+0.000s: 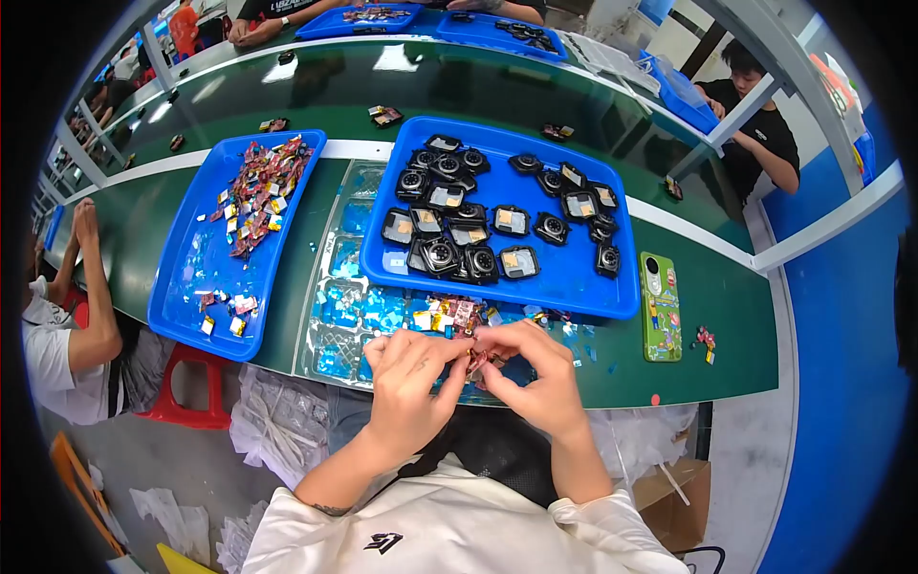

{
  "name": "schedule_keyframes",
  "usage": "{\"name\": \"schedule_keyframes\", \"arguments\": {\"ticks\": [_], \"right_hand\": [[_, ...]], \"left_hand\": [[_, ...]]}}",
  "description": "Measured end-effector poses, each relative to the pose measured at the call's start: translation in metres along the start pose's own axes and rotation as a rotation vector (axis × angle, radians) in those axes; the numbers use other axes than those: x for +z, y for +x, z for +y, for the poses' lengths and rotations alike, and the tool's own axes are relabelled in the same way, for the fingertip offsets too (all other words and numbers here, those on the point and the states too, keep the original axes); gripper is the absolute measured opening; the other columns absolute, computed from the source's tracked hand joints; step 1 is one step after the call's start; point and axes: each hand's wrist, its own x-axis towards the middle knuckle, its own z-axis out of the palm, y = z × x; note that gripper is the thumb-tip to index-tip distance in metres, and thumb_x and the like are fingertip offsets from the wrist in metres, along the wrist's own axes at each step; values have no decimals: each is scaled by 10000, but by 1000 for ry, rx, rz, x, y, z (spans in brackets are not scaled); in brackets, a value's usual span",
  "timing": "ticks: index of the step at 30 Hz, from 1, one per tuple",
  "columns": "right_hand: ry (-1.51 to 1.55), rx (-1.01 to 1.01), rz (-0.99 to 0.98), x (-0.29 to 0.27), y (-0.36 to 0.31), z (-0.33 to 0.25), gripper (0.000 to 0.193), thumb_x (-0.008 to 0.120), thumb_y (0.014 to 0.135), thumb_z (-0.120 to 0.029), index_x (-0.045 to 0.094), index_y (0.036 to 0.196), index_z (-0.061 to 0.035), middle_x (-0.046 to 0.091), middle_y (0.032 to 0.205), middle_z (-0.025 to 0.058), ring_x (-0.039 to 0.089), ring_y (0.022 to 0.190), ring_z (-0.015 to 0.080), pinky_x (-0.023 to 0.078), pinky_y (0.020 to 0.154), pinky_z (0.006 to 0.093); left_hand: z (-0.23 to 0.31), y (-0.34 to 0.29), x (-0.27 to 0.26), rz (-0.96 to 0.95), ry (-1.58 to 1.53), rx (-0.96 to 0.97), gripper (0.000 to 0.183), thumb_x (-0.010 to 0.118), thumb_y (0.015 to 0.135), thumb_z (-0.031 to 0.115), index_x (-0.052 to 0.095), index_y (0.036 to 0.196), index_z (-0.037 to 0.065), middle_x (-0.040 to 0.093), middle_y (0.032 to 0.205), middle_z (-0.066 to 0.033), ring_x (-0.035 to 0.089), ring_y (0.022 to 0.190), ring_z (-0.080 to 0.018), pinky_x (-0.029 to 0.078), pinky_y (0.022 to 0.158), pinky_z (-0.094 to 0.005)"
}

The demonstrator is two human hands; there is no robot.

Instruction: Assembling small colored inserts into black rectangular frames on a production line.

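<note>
My left hand (409, 387) and my right hand (543, 385) meet over the near edge of the green table. Between their pinched fingertips is a small reddish circuit board (476, 358), mostly hidden by the fingers. Just beyond lies a pile of similar reddish boards (457, 312) with yellow and white parts, on a clear plastic tray (335, 330) strewn with blue film pieces. Past the pile, a large blue tray (564, 277) bears several black watch casings (440, 253), some showing round sensor backs and others open grey insides.
Left of my hands stands another blue tray (182, 277) heaped with reddish boards. A phone in a green patterned case (661, 316) and a small loose board (706, 342) lie at the right. Beyond runs a dark green belt (335, 96) carrying scattered parts. Other people sit left, right and opposite.
</note>
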Motion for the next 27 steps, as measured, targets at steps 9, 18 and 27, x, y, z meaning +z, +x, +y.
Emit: {"name": "schedule_keyframes", "arguments": {"ticks": [9,18,27], "right_hand": [[440,341,153,-10,-4,18,120,614,887,-19,555,976,35,657,931,97,628,883,126,515,777,257],[491,130,216,-2,-7,16,84,584,895,3,520,950,13,637,1074,168,614,955,154,492,827,273],[206,154,324,-2,-10,21,108,554,927,-54,470,958,6,651,1091,176,584,812,99,480,712,240]], "left_hand": [[0,-1,-2,-16,-45,-75,226,748,692,63,660,897,95,651,828,2,557,781,-169,319,758,-323],[16,18,6,4,-206,-197,445,795,674,122,617,1079,74,664,879,7,562,831,-171,348,752,-331],[12,12,7,-29,-122,-192,340,777,679,100,654,995,77,660,904,-29,572,853,-194,362,754,-331]]}}
